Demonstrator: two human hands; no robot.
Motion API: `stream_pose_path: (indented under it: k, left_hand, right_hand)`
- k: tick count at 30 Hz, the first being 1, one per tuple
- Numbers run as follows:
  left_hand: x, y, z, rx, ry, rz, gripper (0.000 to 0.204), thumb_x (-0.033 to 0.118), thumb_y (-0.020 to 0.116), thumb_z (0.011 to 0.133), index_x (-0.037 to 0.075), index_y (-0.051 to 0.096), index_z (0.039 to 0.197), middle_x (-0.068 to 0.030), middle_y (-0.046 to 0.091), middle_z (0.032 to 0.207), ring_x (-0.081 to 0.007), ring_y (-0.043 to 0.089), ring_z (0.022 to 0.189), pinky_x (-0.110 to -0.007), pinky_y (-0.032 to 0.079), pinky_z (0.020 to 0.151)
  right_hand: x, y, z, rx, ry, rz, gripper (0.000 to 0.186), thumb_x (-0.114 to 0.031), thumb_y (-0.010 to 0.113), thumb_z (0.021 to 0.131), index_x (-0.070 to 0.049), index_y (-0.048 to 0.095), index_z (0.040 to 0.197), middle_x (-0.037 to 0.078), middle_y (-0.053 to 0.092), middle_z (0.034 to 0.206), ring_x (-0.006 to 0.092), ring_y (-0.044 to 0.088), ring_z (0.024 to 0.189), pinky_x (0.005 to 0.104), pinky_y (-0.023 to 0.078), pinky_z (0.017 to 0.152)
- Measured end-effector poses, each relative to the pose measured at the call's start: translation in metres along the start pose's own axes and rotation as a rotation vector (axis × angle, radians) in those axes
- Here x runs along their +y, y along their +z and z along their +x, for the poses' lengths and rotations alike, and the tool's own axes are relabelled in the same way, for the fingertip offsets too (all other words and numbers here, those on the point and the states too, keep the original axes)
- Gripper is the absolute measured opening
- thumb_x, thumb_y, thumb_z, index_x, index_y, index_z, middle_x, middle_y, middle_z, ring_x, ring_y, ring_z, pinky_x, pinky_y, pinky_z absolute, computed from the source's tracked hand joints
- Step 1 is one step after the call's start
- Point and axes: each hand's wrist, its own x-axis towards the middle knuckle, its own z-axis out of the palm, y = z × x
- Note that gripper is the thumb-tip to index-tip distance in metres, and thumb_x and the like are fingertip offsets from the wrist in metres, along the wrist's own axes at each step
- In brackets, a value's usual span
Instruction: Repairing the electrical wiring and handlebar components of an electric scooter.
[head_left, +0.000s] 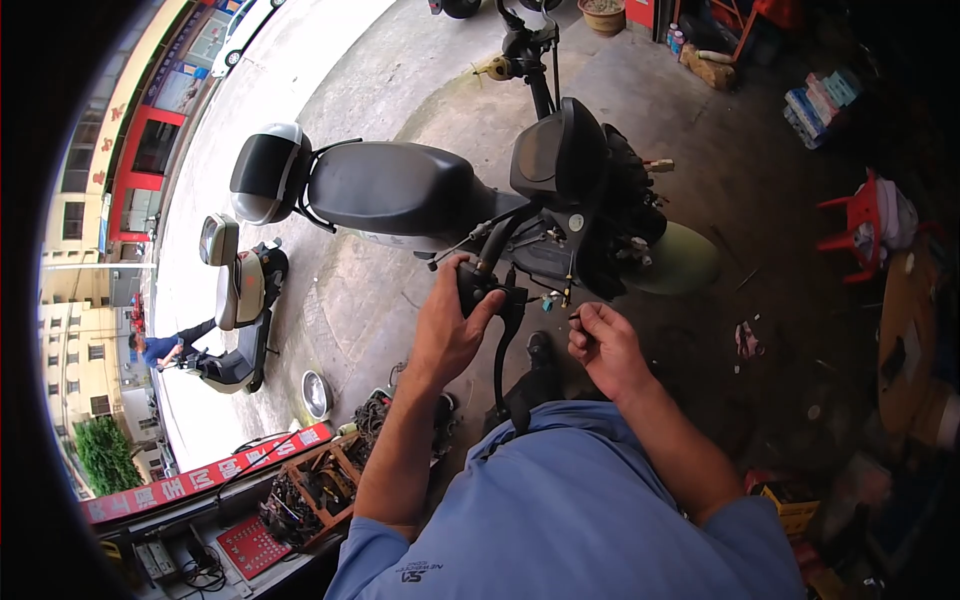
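My left hand [458, 325] is wrapped round a black handlebar control housing [478, 292] with a brake lever, on a black scooter [390, 190] that stands crosswise before me. My right hand [598, 340] is closed a little to the right and lower, fingertips pinched on a small dark item that I cannot make out. Between my hands and just above, loose wire connectors [548, 301], one light blue, hang below the dark front panel. A headlamp housing and mirror stalk rise over the panel.
A second scooter [240, 340] stands left, with a person in dark blue [160, 348] beyond. A round metal part [316, 394] and a wooden crate of parts [325, 485] lie lower left. A red plastic chair [862, 220] and round wooden board [895, 350] are at right.
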Motion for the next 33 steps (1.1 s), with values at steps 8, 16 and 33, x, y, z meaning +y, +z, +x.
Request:
stream_pose_path:
  k: [8,16,33]
  left_hand:
    - [-0.003,-0.002,0.0,0.015,0.002,0.008,0.055,0.031,0.066,0.086,0.002,0.04,0.126,-0.0231,0.059,0.102,-0.0385,0.059,0.097,-0.042,0.045,0.084]
    - [-0.007,-0.002,-0.001,0.025,0.015,0.028,0.054,0.028,0.066,0.087,0.006,0.039,0.128,-0.0224,0.059,0.101,-0.0355,0.061,0.094,-0.04,0.046,0.082]
    - [-0.007,-0.004,-0.002,0.043,0.017,-0.029,0.057,0.028,0.068,0.084,0.004,0.04,0.128,-0.0241,0.059,0.103,-0.0381,0.06,0.098,-0.041,0.046,0.084]
  right_hand:
    - [-0.011,0.03,0.005,-0.054,-0.079,-0.114,0.004,-0.009,0.056,0.093,-0.005,0.055,0.091,0.006,0.058,0.081,0.0075,0.046,0.056,0.0223,0.036,0.051]
    - [-0.017,0.063,0.019,-0.075,-0.137,-0.321,0.012,-0.005,0.055,0.092,0.001,0.059,0.102,0.008,0.063,0.083,0.0035,0.041,0.051,0.0184,0.032,0.048]
    - [-0.023,0.113,0.031,-0.069,-0.517,-1.4,0.01,-0.009,0.061,0.083,-0.001,0.061,0.089,0.012,0.065,0.077,0.0236,0.065,0.071,0.0339,0.048,0.066]
